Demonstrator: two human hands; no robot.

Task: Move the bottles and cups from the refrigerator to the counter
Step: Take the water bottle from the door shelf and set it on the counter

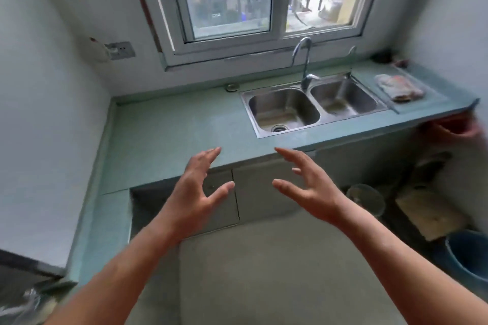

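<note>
head | left hand and right hand: fingers spread wide, holding nothing | counter just beyond fingertips

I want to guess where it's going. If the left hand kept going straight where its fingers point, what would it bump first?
Probably the green counter, near its front edge, left of the sink. The left hand is open. Depth is unclear, so it might pass just above.

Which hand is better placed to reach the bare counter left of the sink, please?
Probably left: the left hand hovers open nearer that counter; the right hand, also empty, is toward the sink.
</note>
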